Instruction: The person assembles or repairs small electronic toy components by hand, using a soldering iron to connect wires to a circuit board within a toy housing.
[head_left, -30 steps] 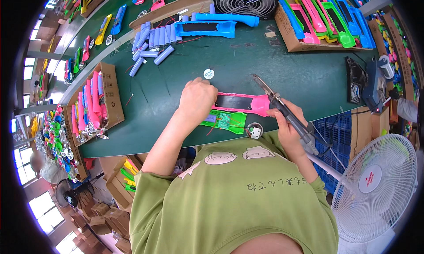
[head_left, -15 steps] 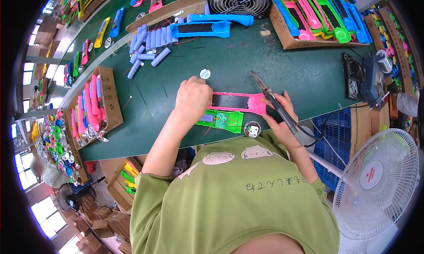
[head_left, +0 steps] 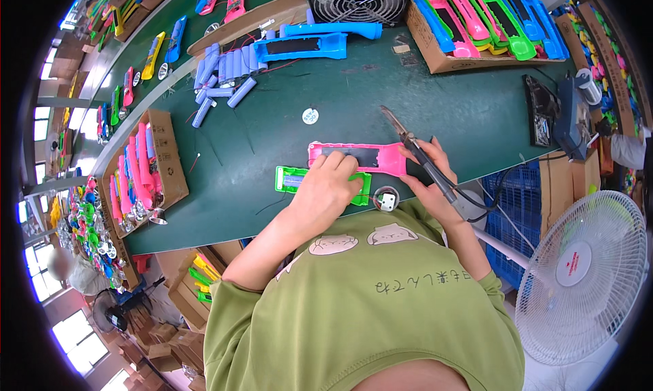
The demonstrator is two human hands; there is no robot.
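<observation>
A pink plastic housing [head_left: 388, 157] with a dark recess lies on the green table [head_left: 272, 132] right in front of me. Just below it lies a green housing [head_left: 289, 179]. My left hand [head_left: 328, 187] rests on both, fingers pressing at the pink housing's left part. My right hand [head_left: 428, 173] grips a soldering iron [head_left: 408, 140], its tip pointing up and left above the pink housing's right end. A small round part with a white block [head_left: 386, 200] sits near the table edge between my hands.
Blue cylindrical cells [head_left: 224, 74] and blue housings [head_left: 320, 40] lie farther back. A black fan [head_left: 357, 0] stands at the far edge, next to a cardboard box of coloured housings [head_left: 483, 23]. A box of pink housings [head_left: 146, 166] is at left. A white floor fan [head_left: 585, 268] stands at right.
My left hand has slid down and right, from the left end of the housings onto their middle. The soldering iron stays in my right hand, nearly unmoved.
</observation>
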